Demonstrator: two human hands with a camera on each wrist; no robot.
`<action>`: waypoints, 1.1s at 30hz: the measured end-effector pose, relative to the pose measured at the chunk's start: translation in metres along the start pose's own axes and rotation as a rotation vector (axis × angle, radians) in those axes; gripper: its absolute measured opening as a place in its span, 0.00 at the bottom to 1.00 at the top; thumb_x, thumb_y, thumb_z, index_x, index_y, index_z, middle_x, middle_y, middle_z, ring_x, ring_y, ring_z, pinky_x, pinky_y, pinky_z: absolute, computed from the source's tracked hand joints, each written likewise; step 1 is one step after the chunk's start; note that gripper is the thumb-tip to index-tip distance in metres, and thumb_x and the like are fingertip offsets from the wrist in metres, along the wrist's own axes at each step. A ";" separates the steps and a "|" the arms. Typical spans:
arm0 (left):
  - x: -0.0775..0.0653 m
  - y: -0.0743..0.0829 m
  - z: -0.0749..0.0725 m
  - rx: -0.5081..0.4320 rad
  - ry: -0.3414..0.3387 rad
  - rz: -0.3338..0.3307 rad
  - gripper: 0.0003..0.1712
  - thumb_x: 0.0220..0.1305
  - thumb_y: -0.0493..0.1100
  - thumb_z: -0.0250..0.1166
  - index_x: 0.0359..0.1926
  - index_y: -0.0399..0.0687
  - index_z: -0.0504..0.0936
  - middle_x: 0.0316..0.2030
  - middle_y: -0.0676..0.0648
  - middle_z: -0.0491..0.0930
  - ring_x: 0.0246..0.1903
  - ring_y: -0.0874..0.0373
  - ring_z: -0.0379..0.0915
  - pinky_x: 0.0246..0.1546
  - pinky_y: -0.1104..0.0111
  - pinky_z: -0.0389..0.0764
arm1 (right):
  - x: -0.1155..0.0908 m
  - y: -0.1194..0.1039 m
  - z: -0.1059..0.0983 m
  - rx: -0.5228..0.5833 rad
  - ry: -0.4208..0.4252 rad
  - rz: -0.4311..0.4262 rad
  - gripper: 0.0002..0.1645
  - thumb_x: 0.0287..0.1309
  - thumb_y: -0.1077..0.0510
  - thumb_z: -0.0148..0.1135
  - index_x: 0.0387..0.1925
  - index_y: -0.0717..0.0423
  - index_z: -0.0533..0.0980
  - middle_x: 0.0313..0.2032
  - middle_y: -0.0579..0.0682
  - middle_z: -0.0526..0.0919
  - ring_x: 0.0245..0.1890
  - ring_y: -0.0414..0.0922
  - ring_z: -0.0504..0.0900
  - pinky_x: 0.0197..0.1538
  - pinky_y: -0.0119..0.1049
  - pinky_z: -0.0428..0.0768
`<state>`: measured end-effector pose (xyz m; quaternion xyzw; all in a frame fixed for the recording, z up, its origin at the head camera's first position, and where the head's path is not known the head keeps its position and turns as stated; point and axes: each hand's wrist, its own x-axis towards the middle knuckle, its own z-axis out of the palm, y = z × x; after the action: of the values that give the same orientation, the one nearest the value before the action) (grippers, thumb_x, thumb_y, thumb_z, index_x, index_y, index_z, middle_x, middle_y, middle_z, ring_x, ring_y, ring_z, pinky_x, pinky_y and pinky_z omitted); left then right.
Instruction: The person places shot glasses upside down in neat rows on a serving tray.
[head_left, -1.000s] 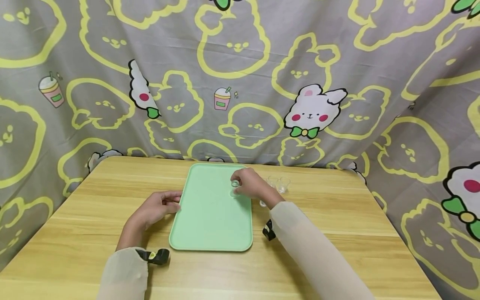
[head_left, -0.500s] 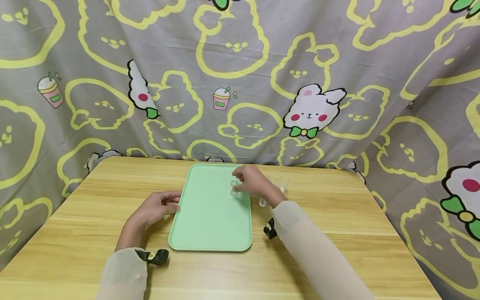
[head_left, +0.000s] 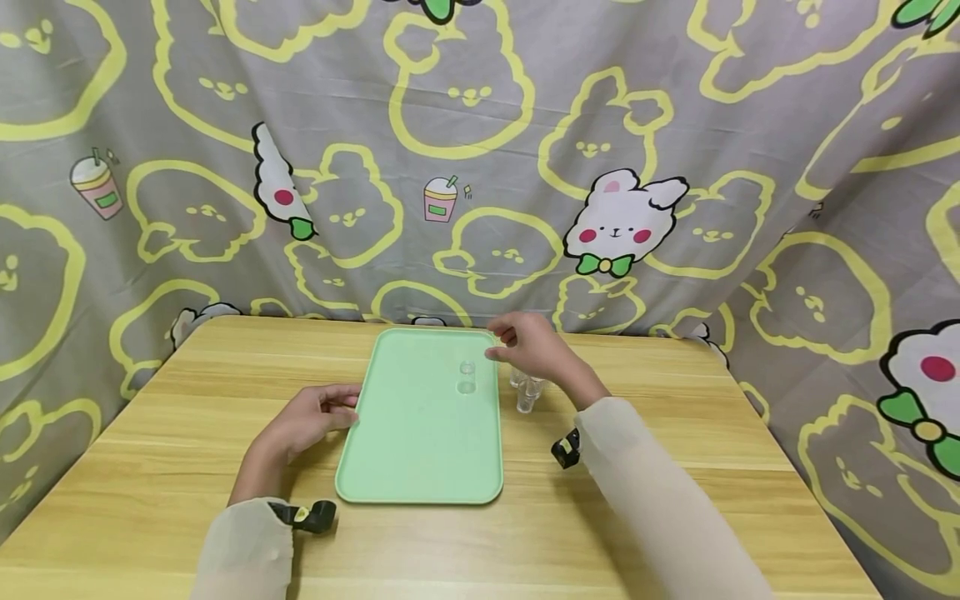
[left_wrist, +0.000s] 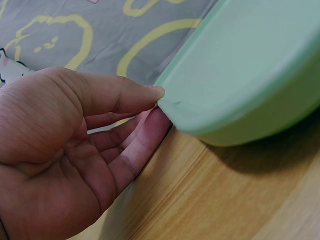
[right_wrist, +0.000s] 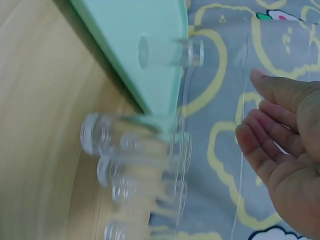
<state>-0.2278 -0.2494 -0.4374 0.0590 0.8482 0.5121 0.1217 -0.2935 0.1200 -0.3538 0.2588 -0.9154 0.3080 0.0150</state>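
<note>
A light green tray [head_left: 420, 433] lies on the wooden table. My left hand [head_left: 311, 417] grips its left rim; in the left wrist view the thumb [left_wrist: 125, 95] rests on the rim and other fingers are under it. One small clear glass [head_left: 467, 379] stands upright in the tray's far right part. My right hand [head_left: 536, 346] hovers by the tray's far right corner, holding nothing, its fingers loosely bent and apart from the glass. Beside the tray on the right stand several similar clear glasses [head_left: 527, 396], partly hidden by the right hand and wrist.
The glasses [right_wrist: 142, 142] outside the tray stand close together in the right wrist view, slightly blurred. A grey curtain [head_left: 345, 275] with yellow cartoon outlines hangs along the table's back edge. The wooden table [head_left: 660, 467] extends around the tray.
The right hand has let go of the small glass on the tray and moved right and away from it, its fingers spreading. The left hand stays at the tray's rim.
</note>
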 end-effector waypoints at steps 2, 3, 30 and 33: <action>0.000 0.000 0.001 -0.002 0.002 0.003 0.29 0.69 0.35 0.66 0.69 0.31 0.72 0.57 0.36 0.78 0.50 0.51 0.76 0.46 0.70 0.80 | -0.003 0.005 -0.005 -0.007 0.027 -0.005 0.25 0.60 0.57 0.75 0.56 0.64 0.82 0.49 0.57 0.86 0.48 0.53 0.84 0.53 0.43 0.82; -0.001 0.000 0.001 -0.005 0.004 0.001 0.29 0.69 0.35 0.66 0.69 0.32 0.73 0.57 0.36 0.78 0.50 0.51 0.76 0.46 0.70 0.80 | -0.005 0.007 -0.007 -0.002 0.038 -0.005 0.25 0.60 0.57 0.75 0.57 0.64 0.82 0.49 0.58 0.86 0.48 0.54 0.84 0.54 0.43 0.82; -0.003 0.002 0.002 0.010 0.001 0.011 0.29 0.69 0.34 0.65 0.69 0.31 0.72 0.58 0.36 0.78 0.52 0.49 0.76 0.47 0.68 0.79 | -0.067 0.084 -0.041 -0.037 0.211 0.076 0.34 0.56 0.56 0.78 0.62 0.63 0.78 0.54 0.60 0.83 0.55 0.58 0.81 0.59 0.51 0.79; -0.003 0.003 0.002 0.007 0.004 0.008 0.29 0.69 0.34 0.64 0.69 0.31 0.72 0.59 0.36 0.77 0.52 0.49 0.76 0.47 0.69 0.79 | -0.072 0.093 -0.040 -0.015 0.210 0.117 0.35 0.57 0.56 0.78 0.64 0.63 0.76 0.57 0.62 0.82 0.56 0.59 0.80 0.61 0.52 0.78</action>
<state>-0.2245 -0.2473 -0.4350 0.0616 0.8501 0.5096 0.1177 -0.2814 0.2390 -0.3863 0.1710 -0.9246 0.3269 0.0950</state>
